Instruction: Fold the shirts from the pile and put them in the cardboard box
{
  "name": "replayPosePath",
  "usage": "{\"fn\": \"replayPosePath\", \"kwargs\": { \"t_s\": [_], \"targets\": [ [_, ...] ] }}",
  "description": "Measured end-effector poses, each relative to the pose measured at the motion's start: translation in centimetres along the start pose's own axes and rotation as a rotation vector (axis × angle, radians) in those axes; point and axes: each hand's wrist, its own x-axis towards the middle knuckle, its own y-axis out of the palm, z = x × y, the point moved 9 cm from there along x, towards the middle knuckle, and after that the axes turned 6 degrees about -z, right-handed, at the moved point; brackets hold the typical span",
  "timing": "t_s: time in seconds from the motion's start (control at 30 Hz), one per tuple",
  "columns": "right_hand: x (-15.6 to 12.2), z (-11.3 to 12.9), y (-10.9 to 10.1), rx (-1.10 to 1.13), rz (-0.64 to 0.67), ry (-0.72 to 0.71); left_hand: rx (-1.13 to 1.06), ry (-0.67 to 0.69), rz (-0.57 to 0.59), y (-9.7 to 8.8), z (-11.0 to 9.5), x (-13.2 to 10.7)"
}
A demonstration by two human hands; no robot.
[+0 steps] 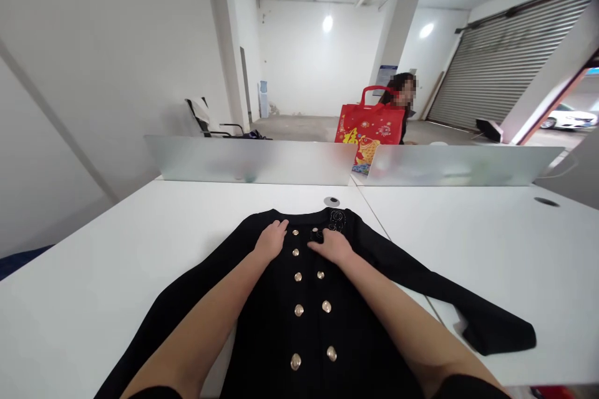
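Note:
A black long-sleeved jacket (281, 324) lies spread front side up on the white table, collar away from me. Two rows of gold buttons (298, 310) run down its front, and dark beaded decoration (337, 219) shows at the right shoulder. My left hand (271, 242) rests on the cloth just below the neckline, fingers extended. On the other side of the front, my right hand (334, 247) touches the chest beside a decorated patch, its thumb spread from the fingers. The right-hand sleeve stretches across the table; my left forearm partly covers the other sleeve.
Frosted dividers (257, 161) stand along the far edge of the white table (505, 243). Behind them are a red printed bag (372, 121) and a person (399, 90). A round cable hole (332, 201) lies just beyond the collar. A chair (210, 121) stands at the back left.

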Motion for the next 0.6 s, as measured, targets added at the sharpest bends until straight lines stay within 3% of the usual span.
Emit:
{"fn": "replayPosePath", "kwargs": {
  "t_s": [0.13, 0.3, 0.43, 0.5, 0.6],
  "targets": [
    [0.3, -0.4, 1.7, -0.023, 0.009, 0.045, 0.047, 0.002, 0.066, 2.0, 0.4, 1.6],
    [0.2, -1.5, 0.5, 0.082, -0.067, 0.015, 0.062, -0.043, 0.048, 2.1, 0.6, 1.5],
    [-0.3, 0.3, -0.7, 0.313, -0.205, -0.106, 0.069, -0.067, 0.001, 1.8, 0.5, 1.0],
    [-0.5, 1.5, 0.0, 0.342, -0.164, -0.199, 0.073, -0.077, -0.006, 1.7, 0.5, 0.9],
    [-0.7, 2.3, 1.9, 0.200, -0.035, -0.301, 0.080, -0.105, -0.016, 1.7, 1.0, 1.0]
  ]
}}
